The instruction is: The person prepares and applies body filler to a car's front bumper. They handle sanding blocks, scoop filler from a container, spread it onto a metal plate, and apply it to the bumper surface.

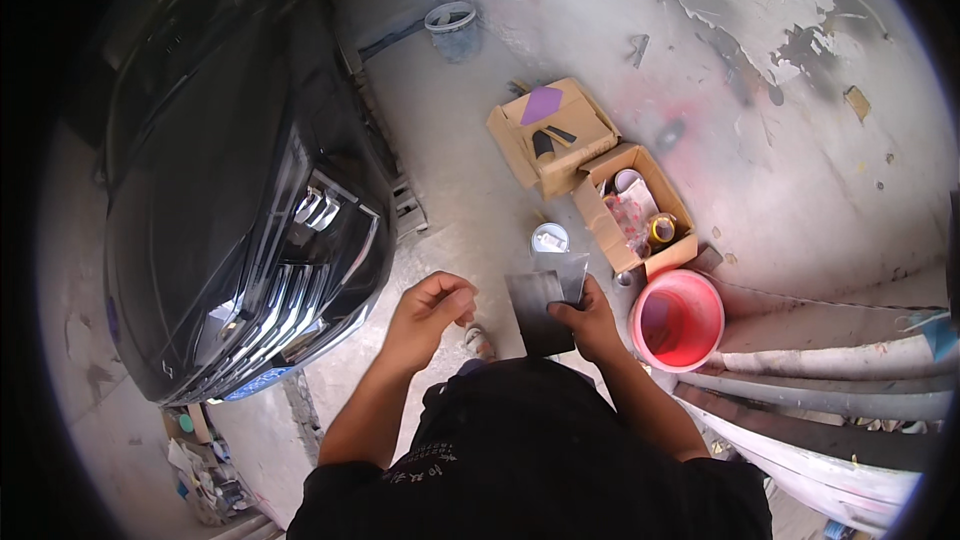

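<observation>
My left hand is raised left of centre, fingers curled toward the thumb; whether anything is between them I cannot make out. My right hand grips a dark grey flat sheet and a translucent grey sheet behind it, thumb across the front. Just beyond them on the floor stands an open white can. A pink bucket is beside my right forearm.
A black car front fills the left. Cardboard boxes with tools, tape and cans lie ahead right, a dirty bucket farther back. Long curved panels rest at lower right; loose items lie below the car.
</observation>
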Motion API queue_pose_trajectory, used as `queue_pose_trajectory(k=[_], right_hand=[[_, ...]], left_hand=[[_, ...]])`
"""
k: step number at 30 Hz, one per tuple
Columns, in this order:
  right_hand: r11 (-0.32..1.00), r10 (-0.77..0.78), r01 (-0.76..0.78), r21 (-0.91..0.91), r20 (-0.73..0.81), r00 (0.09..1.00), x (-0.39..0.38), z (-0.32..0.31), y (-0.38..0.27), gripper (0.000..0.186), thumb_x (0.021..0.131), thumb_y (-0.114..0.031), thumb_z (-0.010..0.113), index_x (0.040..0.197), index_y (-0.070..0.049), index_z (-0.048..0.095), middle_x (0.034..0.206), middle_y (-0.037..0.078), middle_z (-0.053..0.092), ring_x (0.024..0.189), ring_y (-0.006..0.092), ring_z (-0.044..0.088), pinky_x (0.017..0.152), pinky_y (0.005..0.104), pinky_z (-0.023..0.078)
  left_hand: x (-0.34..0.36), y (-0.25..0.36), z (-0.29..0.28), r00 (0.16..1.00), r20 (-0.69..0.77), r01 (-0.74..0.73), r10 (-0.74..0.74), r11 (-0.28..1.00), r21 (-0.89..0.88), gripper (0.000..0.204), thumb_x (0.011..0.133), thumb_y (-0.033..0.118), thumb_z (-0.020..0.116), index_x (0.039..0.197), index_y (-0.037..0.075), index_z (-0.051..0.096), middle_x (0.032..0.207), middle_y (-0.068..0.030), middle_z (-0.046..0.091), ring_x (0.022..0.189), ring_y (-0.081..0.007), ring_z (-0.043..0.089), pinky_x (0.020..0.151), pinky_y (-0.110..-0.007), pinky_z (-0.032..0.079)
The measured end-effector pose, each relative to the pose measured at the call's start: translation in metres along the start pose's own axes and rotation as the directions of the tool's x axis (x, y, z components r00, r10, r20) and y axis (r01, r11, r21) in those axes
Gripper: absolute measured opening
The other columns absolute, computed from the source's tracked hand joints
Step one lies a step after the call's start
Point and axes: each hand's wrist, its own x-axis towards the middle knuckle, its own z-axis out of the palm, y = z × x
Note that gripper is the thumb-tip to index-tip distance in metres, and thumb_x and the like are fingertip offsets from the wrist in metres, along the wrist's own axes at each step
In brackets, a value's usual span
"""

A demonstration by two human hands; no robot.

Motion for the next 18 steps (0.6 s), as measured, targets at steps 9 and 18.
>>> queue_pose_trajectory(k=[9,18], right_hand=[[1.000,0.026,-0.026,-0.003,0.043,0.999,0.009,0.009,0.011,0.057,0.078,0.002,0.066,0.130,-0.002,0.042,0.110,0.007,0.062,0.100,0.0166,0.060,0.089,0.0313,0.048],[0.743,0.194,-0.357,-0.566,-0.328,0.924,-0.002,-0.091,0.128,0.053,0.087,-0.018,0.064,0.133,0.000,0.045,0.088,0.014,0.066,0.079,0.0209,0.065,0.067,0.0317,0.052]], left_hand=[[0.027,-0.097,0.022,0.890,0.165,0.454,-0.425,0.861,-0.227,0.031,0.097,0.026,0.055,0.119,0.004,0.056,0.112,-0.0060,0.063,0.100,-0.0177,0.060,0.090,-0.035,0.047],[0.077,-0.168,-0.090,0.703,0.102,0.660,-0.704,0.590,-0.465,0.031,0.093,0.016,0.056,0.120,0.001,0.055,0.110,-0.0090,0.064,0.100,-0.0231,0.062,0.093,-0.037,0.048]])
